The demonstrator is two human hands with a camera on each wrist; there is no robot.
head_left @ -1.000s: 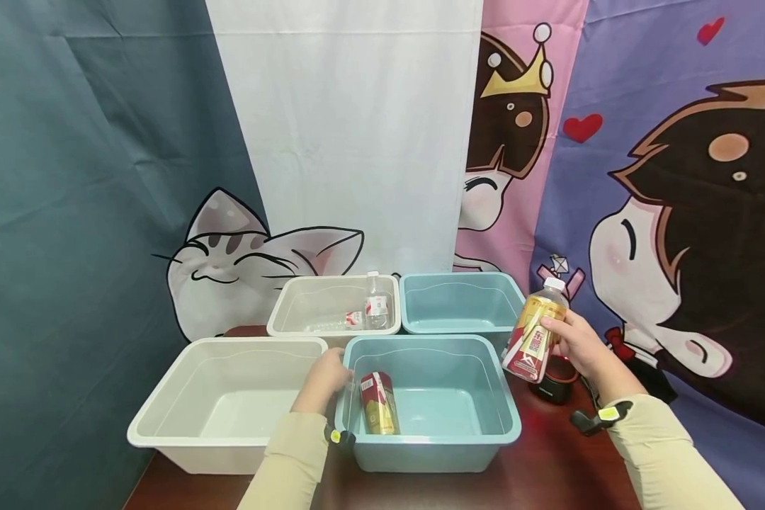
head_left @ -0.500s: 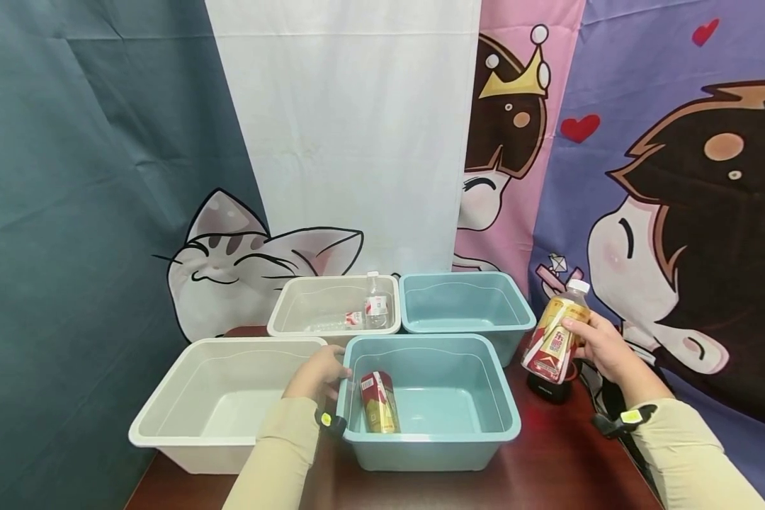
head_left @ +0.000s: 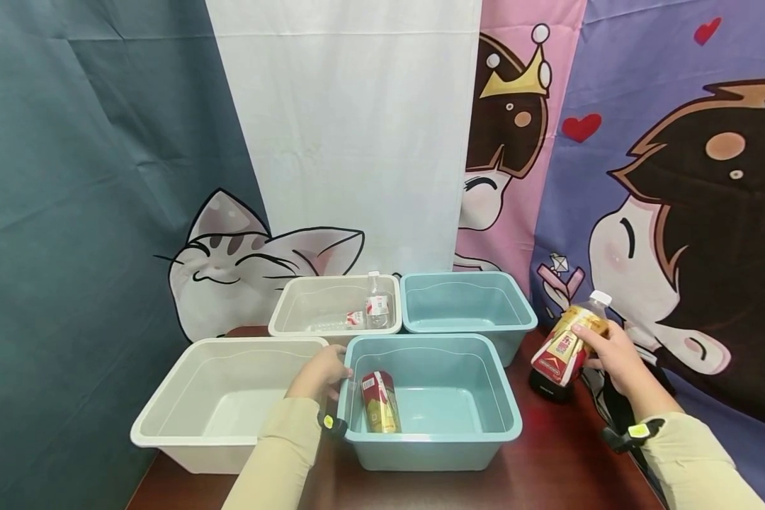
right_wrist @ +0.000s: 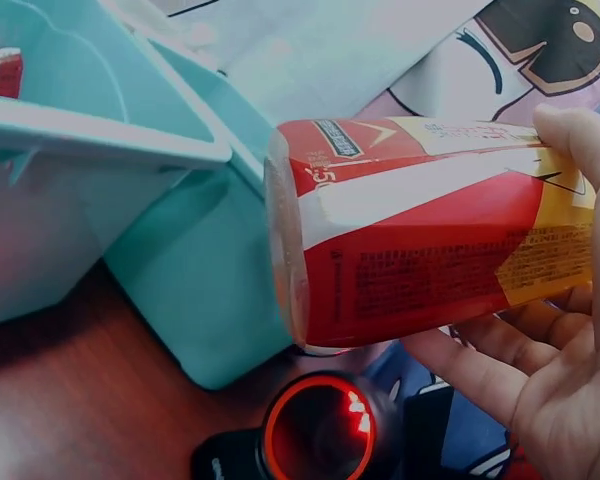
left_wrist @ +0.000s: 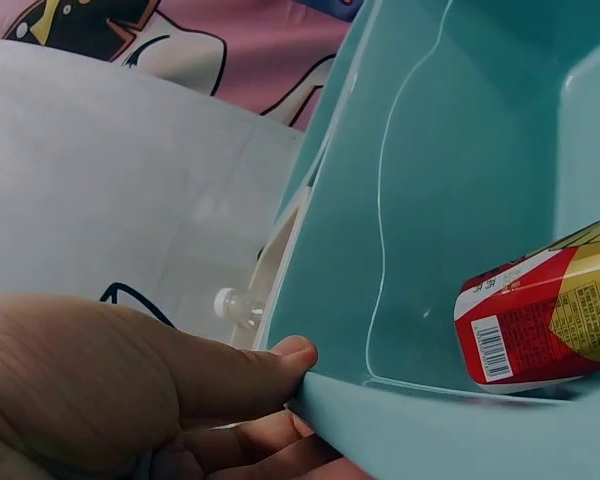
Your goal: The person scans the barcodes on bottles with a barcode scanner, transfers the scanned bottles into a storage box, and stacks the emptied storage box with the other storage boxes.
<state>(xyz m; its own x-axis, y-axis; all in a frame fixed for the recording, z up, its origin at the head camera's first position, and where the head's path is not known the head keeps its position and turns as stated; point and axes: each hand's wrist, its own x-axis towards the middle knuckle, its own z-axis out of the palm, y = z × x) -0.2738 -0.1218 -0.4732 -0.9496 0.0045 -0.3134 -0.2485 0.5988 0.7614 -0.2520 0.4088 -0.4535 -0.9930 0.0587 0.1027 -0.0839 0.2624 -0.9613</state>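
Observation:
My left hand [head_left: 317,374] pinches the left rim of the front blue bin [head_left: 433,440], thumb on top and fingers beneath the edge. Inside that bin lies a red-and-yellow labelled drink container [head_left: 380,402]; its ends are hard to make out. At the right, my right hand [head_left: 617,360] grips a drink bottle [head_left: 567,341] with a red-and-yellow label and a white cap. The bottle leans, cap up and to the right. Its base is just over a black device [right_wrist: 320,425] with a red lit ring; whether they touch, I cannot tell.
A white bin [head_left: 255,440] stands at front left. Behind are a smaller white bin [head_left: 293,301] holding two clear bottles [head_left: 377,304] and another blue bin [head_left: 465,304]. A printed curtain [head_left: 357,142] hangs behind the dark red table [head_left: 548,460].
My right hand has carried the bottle rightward and down, away from the blue bins to above the black device. The left hand has shifted slightly but stays at the front blue bin's rim.

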